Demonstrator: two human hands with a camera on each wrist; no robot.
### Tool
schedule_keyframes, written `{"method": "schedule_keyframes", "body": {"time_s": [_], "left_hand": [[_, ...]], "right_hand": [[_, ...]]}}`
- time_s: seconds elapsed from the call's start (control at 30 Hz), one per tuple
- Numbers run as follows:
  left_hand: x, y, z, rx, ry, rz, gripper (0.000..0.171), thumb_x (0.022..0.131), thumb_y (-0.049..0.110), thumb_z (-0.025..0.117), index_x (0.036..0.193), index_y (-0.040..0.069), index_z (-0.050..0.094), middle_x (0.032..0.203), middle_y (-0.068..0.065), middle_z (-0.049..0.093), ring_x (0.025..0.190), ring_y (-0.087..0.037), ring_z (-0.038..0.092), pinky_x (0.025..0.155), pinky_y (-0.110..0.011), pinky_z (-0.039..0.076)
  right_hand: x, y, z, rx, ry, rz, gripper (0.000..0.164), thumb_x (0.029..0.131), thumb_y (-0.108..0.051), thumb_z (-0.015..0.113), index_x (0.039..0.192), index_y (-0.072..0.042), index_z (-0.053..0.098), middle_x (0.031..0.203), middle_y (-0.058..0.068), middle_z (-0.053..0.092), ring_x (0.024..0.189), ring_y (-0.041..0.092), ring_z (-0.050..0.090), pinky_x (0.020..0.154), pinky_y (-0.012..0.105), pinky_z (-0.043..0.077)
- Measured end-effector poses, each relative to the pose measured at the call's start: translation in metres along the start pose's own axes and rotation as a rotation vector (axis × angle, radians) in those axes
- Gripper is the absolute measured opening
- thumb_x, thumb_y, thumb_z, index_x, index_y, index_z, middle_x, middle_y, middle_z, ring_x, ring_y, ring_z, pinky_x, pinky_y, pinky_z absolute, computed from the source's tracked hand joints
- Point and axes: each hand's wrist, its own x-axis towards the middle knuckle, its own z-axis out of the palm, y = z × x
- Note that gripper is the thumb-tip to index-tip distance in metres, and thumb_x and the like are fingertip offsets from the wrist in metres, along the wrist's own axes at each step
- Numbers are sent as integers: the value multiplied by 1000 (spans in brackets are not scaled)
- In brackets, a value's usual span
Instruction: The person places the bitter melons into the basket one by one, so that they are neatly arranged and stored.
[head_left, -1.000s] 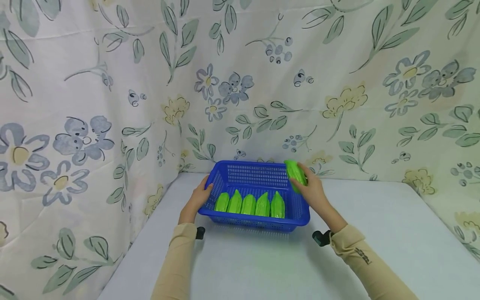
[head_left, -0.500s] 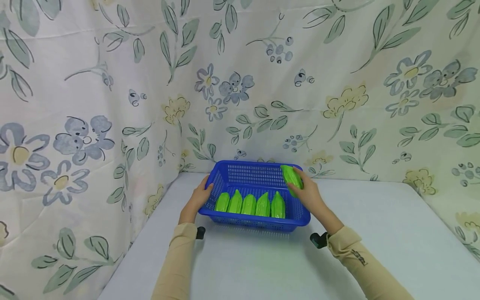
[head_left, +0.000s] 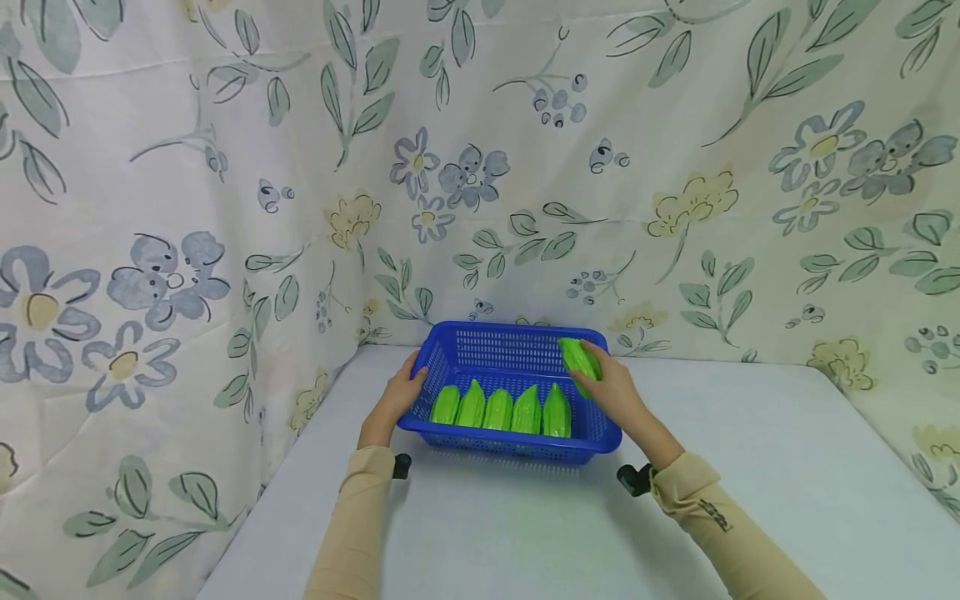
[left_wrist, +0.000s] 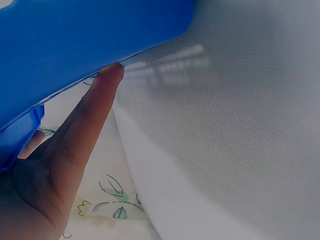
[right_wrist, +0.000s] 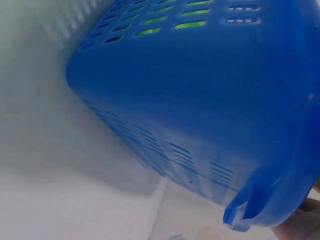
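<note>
A blue plastic basket with slotted walls stands on the table in the head view. Several bright green bitter melons lie side by side along its front wall. My left hand grips the left rim; in the left wrist view its thumb presses under the blue edge. Another bitter melon is in my right hand, tilted over the right back part of the basket. From the right wrist, the basket wall hides most of that hand and what it holds.
The table is covered in white. Behind it and at its left hangs a floral curtain, close to the basket's back. Dark wrist-camera mounts sit by both sleeve cuffs.
My right hand has moved a little left and down with the bitter melon, from over the right rim to inside the basket's outline. The left hand and basket have stayed put.
</note>
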Motion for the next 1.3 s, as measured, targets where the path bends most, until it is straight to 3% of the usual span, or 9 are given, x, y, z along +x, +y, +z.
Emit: {"method": "schedule_keyframes", "body": {"time_s": [0.53, 0.97, 1.2, 1.3], "left_hand": [[1, -1, 1, 5, 4, 2, 59, 105, 36, 35, 157, 15, 16, 158, -23, 28, 144, -49, 28, 113, -65, 27], [0, 0, 0, 14, 7, 7, 58, 106, 34, 34, 157, 15, 16, 159, -23, 26, 144, -49, 27, 114, -65, 26], [-1, 0, 1, 13, 14, 9, 58, 105, 34, 35, 157, 14, 17, 158, -24, 28, 143, -49, 29, 113, -65, 28], [-1, 1, 1, 15, 16, 8, 58, 105, 34, 35, 157, 14, 17, 158, -24, 28, 143, -49, 28, 114, -65, 27]], "right_hand": [[-5, -8, 1, -75, -26, 23, 62, 98, -25, 58, 149, 0, 33, 121, 27, 62, 93, 29, 62, 74, 37, 56], [-2, -11, 0, -131, -83, 50, 64, 97, -26, 59, 148, 3, 33, 133, 28, 56, 101, 31, 62, 80, 42, 55], [-2, -15, -1, -197, -104, 26, 61, 95, -25, 60, 143, 8, 40, 130, 29, 58, 100, 33, 63, 78, 43, 55], [-2, -20, -2, -229, -118, 39, 60, 95, -24, 61, 141, 9, 42, 134, 30, 55, 110, 39, 62, 87, 49, 54]]}}
